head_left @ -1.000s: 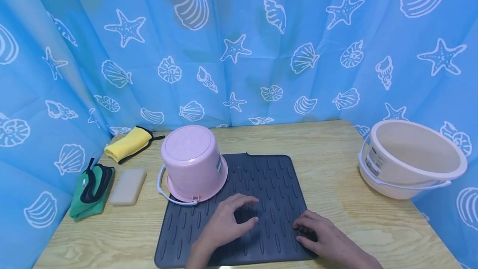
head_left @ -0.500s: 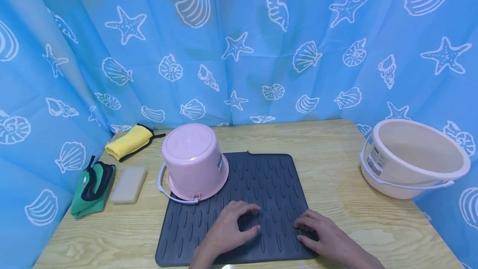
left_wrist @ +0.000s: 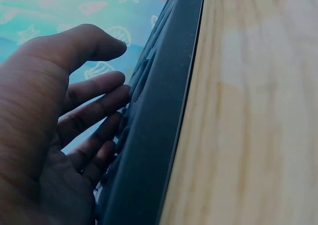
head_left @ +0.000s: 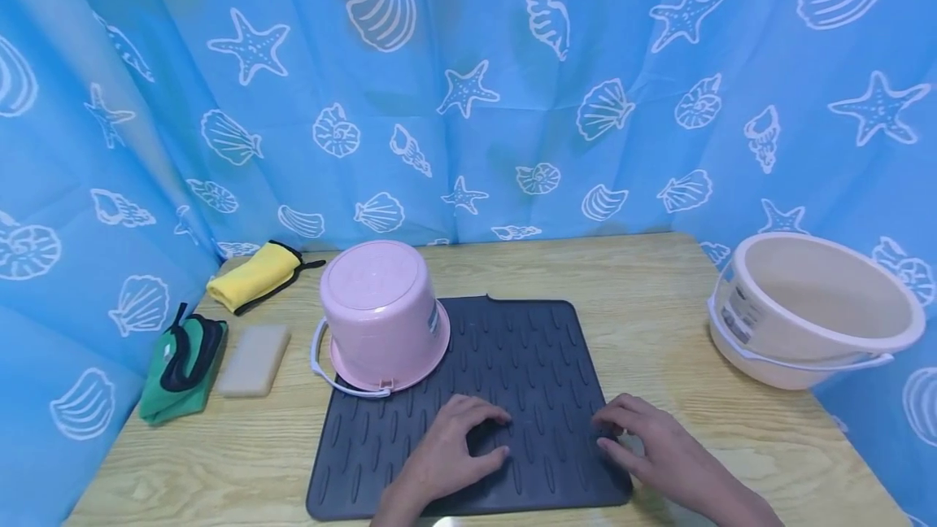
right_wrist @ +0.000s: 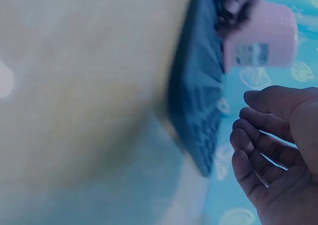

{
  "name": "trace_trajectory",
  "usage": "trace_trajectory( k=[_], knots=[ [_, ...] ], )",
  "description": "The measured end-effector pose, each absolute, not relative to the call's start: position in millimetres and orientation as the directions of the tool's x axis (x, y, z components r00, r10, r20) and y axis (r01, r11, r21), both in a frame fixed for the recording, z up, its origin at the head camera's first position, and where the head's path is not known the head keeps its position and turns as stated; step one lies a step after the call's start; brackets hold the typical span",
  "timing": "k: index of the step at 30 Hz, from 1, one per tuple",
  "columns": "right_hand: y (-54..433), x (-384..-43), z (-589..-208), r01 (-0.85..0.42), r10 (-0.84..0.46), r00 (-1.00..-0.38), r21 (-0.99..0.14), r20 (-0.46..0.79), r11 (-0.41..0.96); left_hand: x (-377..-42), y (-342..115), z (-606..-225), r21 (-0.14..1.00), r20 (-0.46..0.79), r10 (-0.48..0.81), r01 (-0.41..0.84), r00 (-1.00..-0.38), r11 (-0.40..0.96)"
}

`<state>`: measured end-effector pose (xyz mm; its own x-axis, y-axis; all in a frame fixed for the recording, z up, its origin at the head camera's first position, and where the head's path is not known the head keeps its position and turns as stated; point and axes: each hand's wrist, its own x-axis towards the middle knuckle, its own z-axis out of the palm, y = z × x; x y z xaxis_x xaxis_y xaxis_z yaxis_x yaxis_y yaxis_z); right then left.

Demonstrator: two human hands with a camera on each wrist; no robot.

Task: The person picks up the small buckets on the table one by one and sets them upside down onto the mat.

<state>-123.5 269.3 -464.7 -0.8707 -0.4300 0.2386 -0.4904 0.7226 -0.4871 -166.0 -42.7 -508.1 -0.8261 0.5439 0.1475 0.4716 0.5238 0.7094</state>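
A dark ribbed drying mat [head_left: 527, 364] lies flat on the wooden table. My left hand [head_left: 457, 450] rests with its fingertips on the mat's front half, fingers loosely bent and holding nothing. In the left wrist view, that hand's fingertips [left_wrist: 121, 93] meet the mat's ribbed surface. My right hand [head_left: 651, 446] is over the mat's right front corner, its fingers relaxed with nothing between them. The right wrist view shows the right hand [right_wrist: 278, 140] apart from the mat [right_wrist: 198, 86]. Upside down on the mat's back left part stands a pink bucket [head_left: 381, 315], its white handle hanging leftward.
A beige bucket [head_left: 769, 348] stands upright at the table's right edge. On the left lie a folded yellow cloth [head_left: 252, 276], a green cloth [head_left: 179, 372] with black trim, and a pale sponge-like block [head_left: 254, 360]. A blue shell-patterned curtain [head_left: 468, 145] encloses the back and sides.
My right hand has lifted slightly and shifted right, away from the mat's edge. My left hand has moved a little down and stays by the mat. The buckets have not moved.
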Motion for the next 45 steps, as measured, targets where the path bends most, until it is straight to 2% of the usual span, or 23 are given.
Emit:
trace_trajectory(
  k=[7,13,18,21,25,28,32,38,45],
  knots=[
    [292.2,-139.3,-430.3,-0.545,-0.402,-0.812,-0.303,0.422,0.782,-167.3,-45.0,-507.4,0.696,0.145,0.560,0.487,-0.816,0.528],
    [323.1,-153.5,-401.3,-0.535,-0.400,-0.781,-0.185,0.479,0.824,-166.0,-44.6,-507.5,0.683,0.153,0.574,0.506,-0.804,0.527],
    [350.9,-165.3,-384.1,-0.547,-0.433,-0.721,-0.061,0.541,0.835,-165.2,-44.6,-507.6,0.685,0.144,0.578,0.502,-0.803,0.528],
    [366.0,-170.4,-376.8,-0.533,-0.437,-0.709,-0.016,0.553,0.846,-165.3,-44.6,-507.7,0.688,0.135,0.577,0.495,-0.806,0.531],
    [383.4,-171.6,-370.4,-0.456,-0.381,-0.753,-0.006,0.537,0.890,-165.1,-44.9,-507.7,0.687,0.130,0.579,0.495,-0.805,0.533],
    [393.5,-169.3,-367.8,-0.373,-0.318,-0.807,-0.010,0.498,0.928,-164.8,-44.5,-507.9,0.687,0.129,0.579,0.494,-0.805,0.533],
    [404.3,-167.8,-366.2,-0.293,-0.257,-0.842,-0.003,0.474,0.956,-164.9,-44.4,-508.8,0.687,0.132,0.579,0.495,-0.805,0.532],
    [418.2,-167.3,-364.7,-0.212,-0.207,-0.858,0.042,0.471,0.976,-165.8,-44.8,-509.2,0.688,0.141,0.580,0.501,-0.803,0.526],
    [435.7,-164.6,-368.1,-0.212,-0.237,-0.846,0.106,0.477,0.972,-165.1,-44.5,-507.8,0.681,0.150,0.582,0.510,-0.800,0.525]
  ],
)
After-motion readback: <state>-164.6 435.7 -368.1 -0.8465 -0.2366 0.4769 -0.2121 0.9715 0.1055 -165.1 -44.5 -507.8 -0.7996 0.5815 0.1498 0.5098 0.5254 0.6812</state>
